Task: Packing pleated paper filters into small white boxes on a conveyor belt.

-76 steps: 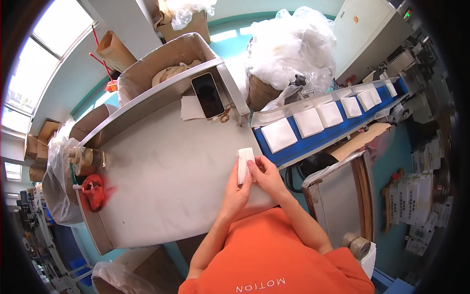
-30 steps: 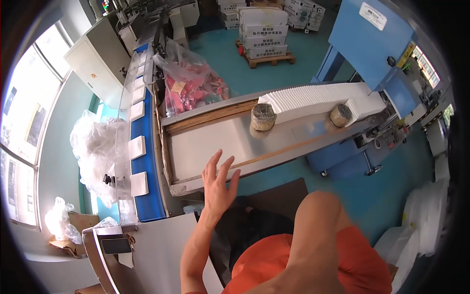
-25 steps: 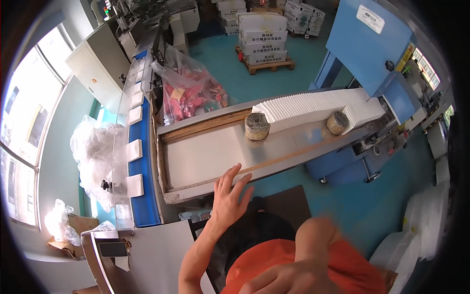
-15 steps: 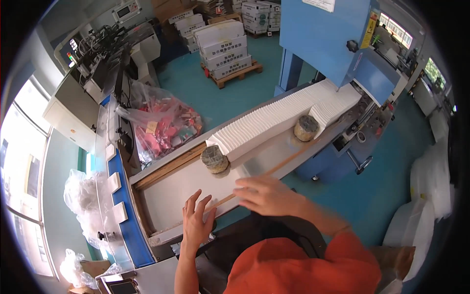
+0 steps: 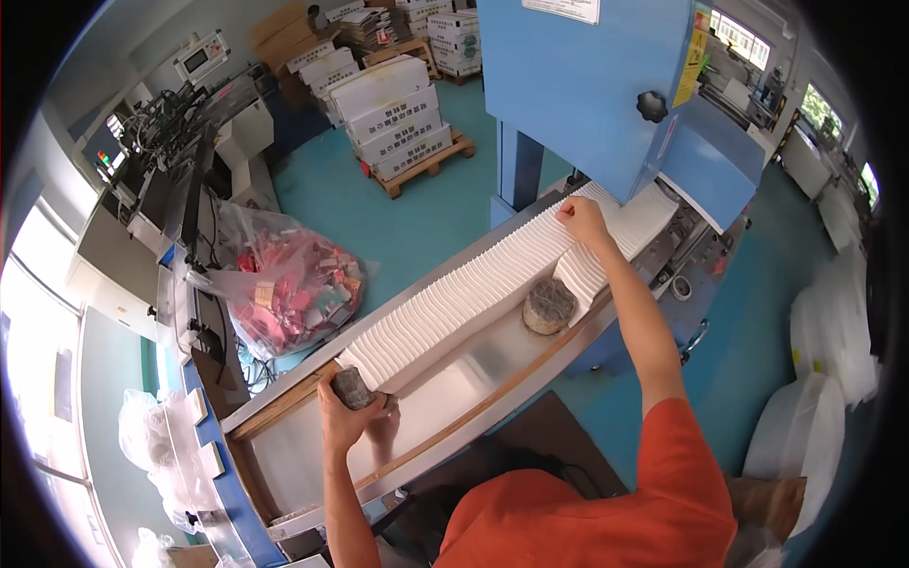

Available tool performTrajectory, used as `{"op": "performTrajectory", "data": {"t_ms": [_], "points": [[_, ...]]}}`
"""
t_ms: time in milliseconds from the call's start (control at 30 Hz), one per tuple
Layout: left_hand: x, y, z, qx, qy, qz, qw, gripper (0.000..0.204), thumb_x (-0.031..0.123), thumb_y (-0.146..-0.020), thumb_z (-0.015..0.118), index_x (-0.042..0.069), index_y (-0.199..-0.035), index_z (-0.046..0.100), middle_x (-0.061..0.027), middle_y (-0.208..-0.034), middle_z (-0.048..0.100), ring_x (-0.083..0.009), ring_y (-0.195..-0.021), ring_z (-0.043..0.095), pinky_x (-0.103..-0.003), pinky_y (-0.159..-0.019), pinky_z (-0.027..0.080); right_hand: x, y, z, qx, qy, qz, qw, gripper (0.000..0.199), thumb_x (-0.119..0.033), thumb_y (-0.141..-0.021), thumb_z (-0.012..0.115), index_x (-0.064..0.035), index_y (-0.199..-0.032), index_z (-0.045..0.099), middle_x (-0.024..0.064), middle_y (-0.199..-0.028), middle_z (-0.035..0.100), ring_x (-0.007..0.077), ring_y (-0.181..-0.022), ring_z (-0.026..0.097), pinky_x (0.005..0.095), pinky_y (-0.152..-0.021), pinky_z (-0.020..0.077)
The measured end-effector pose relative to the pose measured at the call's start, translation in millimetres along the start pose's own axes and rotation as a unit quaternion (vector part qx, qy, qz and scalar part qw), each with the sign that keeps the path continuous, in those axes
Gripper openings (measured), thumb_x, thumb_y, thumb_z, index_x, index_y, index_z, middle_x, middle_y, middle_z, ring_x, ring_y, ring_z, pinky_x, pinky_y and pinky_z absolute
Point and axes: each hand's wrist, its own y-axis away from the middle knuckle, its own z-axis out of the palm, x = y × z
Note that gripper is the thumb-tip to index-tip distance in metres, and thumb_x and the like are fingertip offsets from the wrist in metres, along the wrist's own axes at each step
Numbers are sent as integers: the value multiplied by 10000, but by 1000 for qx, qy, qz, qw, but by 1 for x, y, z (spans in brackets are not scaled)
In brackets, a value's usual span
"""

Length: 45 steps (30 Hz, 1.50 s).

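My left hand (image 5: pixel 343 422) is wrapped round a grey, round, block-like weight (image 5: pixel 352 388) at the near left end of a long row of thin white pieces (image 5: pixel 454 298). The weight touches the row's end. Over the row's far right part, my right hand (image 5: pixel 583 221) rests with curled fingers at the top of the white pieces. Whether it pinches any of them is hidden. A second round weight (image 5: pixel 549 305), grey on top and tan at the side, stands against a shorter white row (image 5: pixel 581 270). Both rows lie on a pale, smooth worktable (image 5: pixel 464 379).
A tall blue machine (image 5: pixel 578 85) stands over the rows' far end. Wooden strips (image 5: pixel 284 405) edge the worktable. Beyond it are a clear bag of red and pink scraps (image 5: pixel 303 293) and white boxes on a pallet (image 5: pixel 421 175). A blue conveyor belt (image 5: pixel 216 492) runs at left.
My left hand has closed round the near weight. My right hand has swung up and away from the near edge to the row's far part. The view has shifted.
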Motion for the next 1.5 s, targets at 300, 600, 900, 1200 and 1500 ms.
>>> {"op": "performTrajectory", "data": {"t_ms": [300, 600, 900, 1200, 1500], "points": [[-11, -2, -29, -294, 234, -41, 926, 875, 332, -804, 787, 25, -1462, 300, -118, -1298, 529, -251, -1194, 513, -342, -1016, 411, 9, -20, -5, -60, 52, 7, 997, 125, -131, -725, 687, -13, -684, 692, 206, -721, 666, 348, -708, 674, 411, -666, 533], [-28, 13, -4, -68, 413, -205, 885, 629, 350, -1011, 492, 201, -1530, 170, -120, -1361, 492, -222, -1230, 485, -412, -938, 456, 3, -43, 3, -182, 327, -65, 925, 144, -48, -807, 596, 32, -884, 688, 247, -939, 685, 390, -891, 679, 447, -746, 552], [-46, 26, -19, 140, 354, -222, 898, 667, 406, -874, 700, 36, -1350, 415, -128, -1168, 599, -190, -1095, 550, -346, -914, 457, -102, 15, 27, -337, 84, -74, 935, 375, -233, -854, 700, -31, -1106, 510, 113, -960, 613, 255, -938, 607, 370, -802, 504], [-61, 34, -44, 180, 471, -244, 828, 763, 222, -755, 823, 19, -1345, 384, -154, -1179, 593, -242, -1083, 599, -371, -892, 505, -183, 119, 81, -484, -291, 79, 821, 619, -264, -818, 774, 57, -1283, 522, 130, -1203, 616, 222, -1090, 586, 327, -954, 441], [-76, 57, -95, 168, 525, -205, 808, 835, 224, -712, 838, 38, -1394, 394, -112, -1226, 580, -213, -1148, 545, -355, -975, 444, -203, 119, 65, -442, -304, 69, 841, 678, -235, -838, 747, 20, -1380, 428, 118, -1300, 551, 234, -1157, 543, 358, -939, 450]]}}
